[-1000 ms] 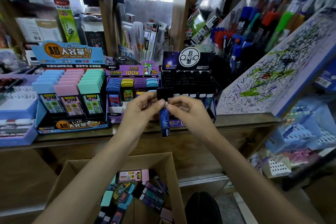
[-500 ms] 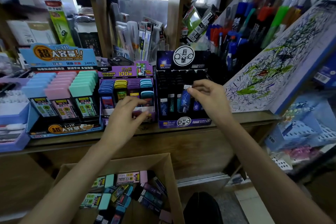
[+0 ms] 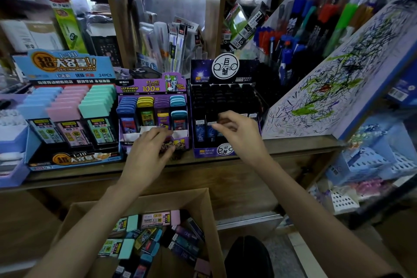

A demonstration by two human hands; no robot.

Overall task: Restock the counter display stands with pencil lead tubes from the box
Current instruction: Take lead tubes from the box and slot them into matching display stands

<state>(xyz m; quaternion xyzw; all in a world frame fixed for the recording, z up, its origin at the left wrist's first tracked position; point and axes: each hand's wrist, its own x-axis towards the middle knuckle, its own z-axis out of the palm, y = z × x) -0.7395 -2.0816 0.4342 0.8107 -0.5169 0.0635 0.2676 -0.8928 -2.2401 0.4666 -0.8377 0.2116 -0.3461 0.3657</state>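
Three display stands sit on the wooden counter [image 3: 293, 144]: a blue one [image 3: 65, 67] with pastel tubes, a purple one [image 3: 151, 90] with coloured tubes, and a dark starry one [image 3: 223, 72] with black-capped tubes. My right hand [image 3: 241, 135] is at the dark stand's front row, fingers loosely curled, thumb tip touching a dark blue tube [image 3: 211, 131] seated there. My left hand [image 3: 146, 151] hovers over the purple stand's front edge and holds nothing. Below, the cardboard box [image 3: 198, 198] holds several loose lead tubes [image 3: 155, 220].
A slanted scribble board [image 3: 338, 88] rises just right of the dark stand, with racks of pens [image 3: 293, 36] behind it. Blue and white baskets [image 3: 372, 160] fill the lower right. A black rounded object [image 3: 246, 255] lies right of the box.
The right hand carried a dark blue tube from in front of me up into the dark stand's front row and lowered it in. The left hand let go and dropped toward the purple stand.
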